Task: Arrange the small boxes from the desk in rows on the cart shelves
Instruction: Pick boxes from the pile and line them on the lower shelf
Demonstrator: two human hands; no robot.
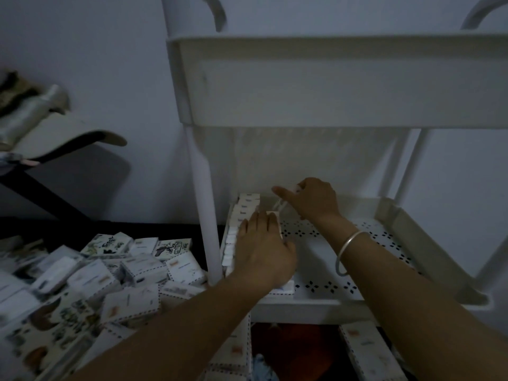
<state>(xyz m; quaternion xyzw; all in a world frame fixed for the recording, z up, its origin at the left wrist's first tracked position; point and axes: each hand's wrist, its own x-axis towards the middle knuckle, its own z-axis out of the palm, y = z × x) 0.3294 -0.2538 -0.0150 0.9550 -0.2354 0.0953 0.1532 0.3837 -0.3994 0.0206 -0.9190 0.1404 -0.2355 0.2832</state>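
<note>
Small boxes: row point(243, 213) along the left wall of the white cart's middle shelf point(343, 273); heap point(123, 273) on the desk, left. Left hand point(264, 251) flat, fingers straight, pressing the row. Right hand point(313, 200) just beyond, blurred; grip indeterminable.

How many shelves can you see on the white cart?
2. The top shelf is up high. The middle shelf is below it, where the left hand and right hand reach by the small boxes. Another shelf may be hidden lower down.
</note>
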